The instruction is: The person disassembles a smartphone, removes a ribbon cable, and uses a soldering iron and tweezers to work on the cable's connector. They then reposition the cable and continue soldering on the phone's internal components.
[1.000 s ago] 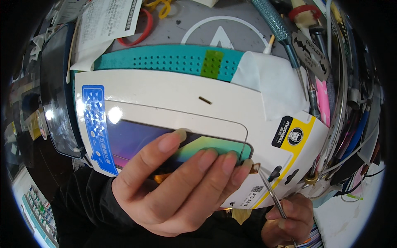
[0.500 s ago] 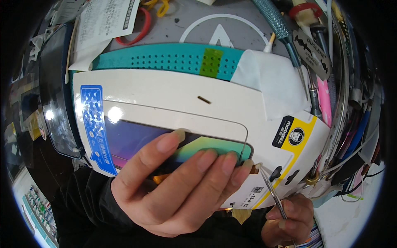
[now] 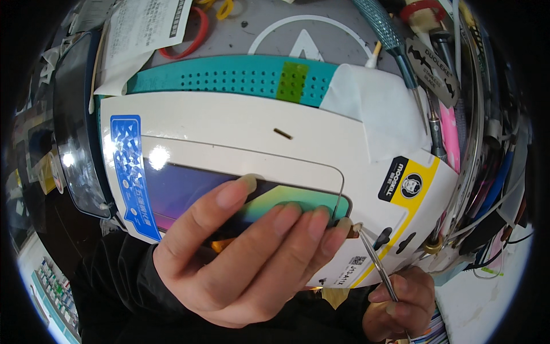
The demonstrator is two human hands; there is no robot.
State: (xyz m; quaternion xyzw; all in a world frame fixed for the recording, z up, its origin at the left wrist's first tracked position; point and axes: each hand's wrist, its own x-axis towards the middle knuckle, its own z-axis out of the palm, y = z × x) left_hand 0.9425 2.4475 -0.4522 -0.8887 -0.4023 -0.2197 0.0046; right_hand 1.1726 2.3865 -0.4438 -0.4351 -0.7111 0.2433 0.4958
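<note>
My left hand (image 3: 246, 252) lies curled over a white cardboard package (image 3: 229, 117) with a printed phone picture. Its fingers close around a thin orange-brown part (image 3: 222, 246), mostly hidden; a brown end shows by the little finger. My right hand (image 3: 404, 301), lower right, grips a pair of slim metal tweezers (image 3: 379, 266). The tweezer tips meet a small beige bit (image 3: 358, 227) beside that brown end; whether they pinch it I cannot tell. A tiny dark, gold-edged strip (image 3: 283, 133) rests on the package above my left fingers.
Behind the package lies a teal perforated mat (image 3: 229, 83) with a white cloth (image 3: 381, 109) at its right. A blue-handled pointed tool (image 3: 384, 28) and a razor blade (image 3: 432, 71) are at upper right. A dark phone-like slab (image 3: 83, 132) stands left; a red ring (image 3: 197, 37) lies behind.
The package and the things behind it sit slightly higher in the picture. Both hands keep almost the same pose, and the tweezer tips stay by the brown end.
</note>
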